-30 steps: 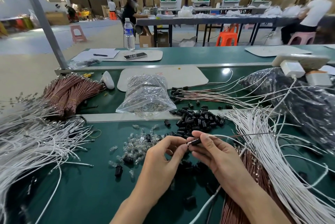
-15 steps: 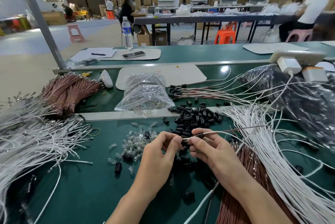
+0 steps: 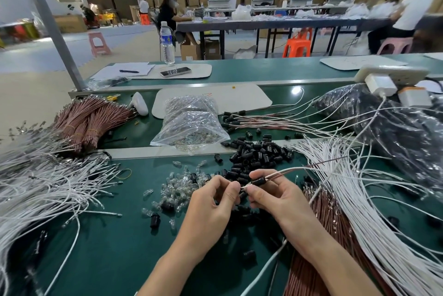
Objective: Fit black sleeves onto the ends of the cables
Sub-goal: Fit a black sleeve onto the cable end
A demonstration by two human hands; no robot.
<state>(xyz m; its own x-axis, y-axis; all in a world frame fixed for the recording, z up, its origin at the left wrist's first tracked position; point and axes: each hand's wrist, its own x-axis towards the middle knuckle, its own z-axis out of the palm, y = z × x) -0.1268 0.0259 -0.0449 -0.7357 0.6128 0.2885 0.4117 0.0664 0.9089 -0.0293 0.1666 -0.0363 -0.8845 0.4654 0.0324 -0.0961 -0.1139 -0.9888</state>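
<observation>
Over the green bench my right hand [image 3: 271,197] pinches a black sleeve [image 3: 259,181] threaded on a paired white and brown cable [image 3: 297,171] that runs off to the right. My left hand [image 3: 211,202] pinches the bare cable ends [image 3: 244,187] sticking out left of the sleeve. A heap of loose black sleeves [image 3: 257,153] lies just beyond my hands. Small clear bulbs [image 3: 177,185] are scattered to the left of them. White cables [image 3: 359,211] fan out on the right beside brown cables [image 3: 321,247].
A clear bag of parts [image 3: 191,123] stands behind the sleeves. Finished cables with sleeves [image 3: 254,120] lie beyond it. White wires [image 3: 43,183] and brown bundles [image 3: 88,120] fill the left. A dark bag [image 3: 395,127] and a power strip [image 3: 388,75] sit at right.
The black sleeve has slid along the cable to the right, and bare cable ends now show between my hands. Both hands have risen slightly and turned.
</observation>
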